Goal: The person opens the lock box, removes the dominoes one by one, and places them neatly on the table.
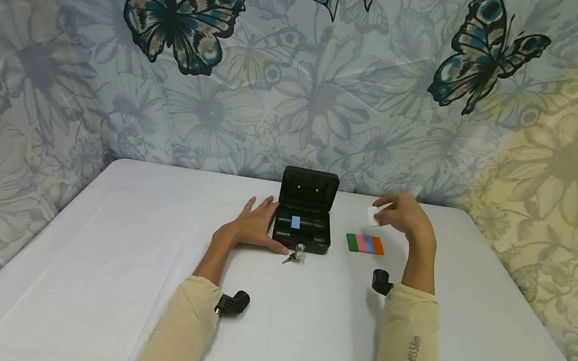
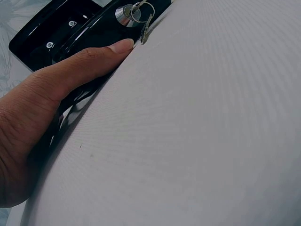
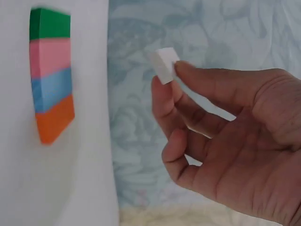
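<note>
A black metal cash box (image 1: 322,229) stands on the table with its lid (image 1: 308,188) raised. Inside it lies a small light-blue block (image 1: 295,222). My left hand (image 1: 252,227) rests against the box's left side, fingers spread and thumb (image 2: 89,61) along the front. Keys on a ring (image 2: 143,14) hang from the front lock (image 2: 126,15). To the right of the box, my right hand (image 1: 403,216) pinches a small white block (image 3: 164,65) between thumb and fingers, above the table. Below it, green, pink, blue and orange blocks (image 1: 365,244) sit side by side in a row.
A white-covered table (image 1: 121,264) carries everything. Its back edge runs close behind the box, along a wall cloth (image 1: 261,102) printed with flowers and butterflies. Black wrist cameras (image 1: 235,303) sit on both forearms.
</note>
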{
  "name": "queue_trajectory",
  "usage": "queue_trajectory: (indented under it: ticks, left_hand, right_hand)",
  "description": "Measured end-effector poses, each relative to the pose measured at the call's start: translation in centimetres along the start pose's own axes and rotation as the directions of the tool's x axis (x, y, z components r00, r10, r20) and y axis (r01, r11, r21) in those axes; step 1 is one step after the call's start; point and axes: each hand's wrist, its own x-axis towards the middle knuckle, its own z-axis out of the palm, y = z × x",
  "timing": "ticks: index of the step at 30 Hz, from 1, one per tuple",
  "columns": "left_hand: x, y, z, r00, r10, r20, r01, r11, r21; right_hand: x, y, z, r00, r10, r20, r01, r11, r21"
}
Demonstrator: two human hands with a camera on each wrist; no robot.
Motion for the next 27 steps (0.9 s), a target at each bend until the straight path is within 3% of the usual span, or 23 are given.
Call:
queue_trajectory:
  ticks: [6,14,27]
  left_hand:
    - [0.1,-0.1,0.1,1.000,-0.003,0.001,0.003,1.000,0.003]
    - [0.1,-0.3,0.1,1.000,0.013,0.003,-0.013,1.000,-0.007]
    - [0.0,0.0,0.0,1.000,0.001,0.004,-0.001,1.000,0.003]
  right_hand:
    - [-0.4,1.7,-0.9,0.996,0.083,-0.011,-0.083,0.996,-0.030]
    - [0.2,3.8,-0.6,0.984,0.181,0.010,-0.179,0.981,-0.070]
    - [0.6,4.8,0.2,0.968,0.244,0.055,-0.239,0.968,-0.077]
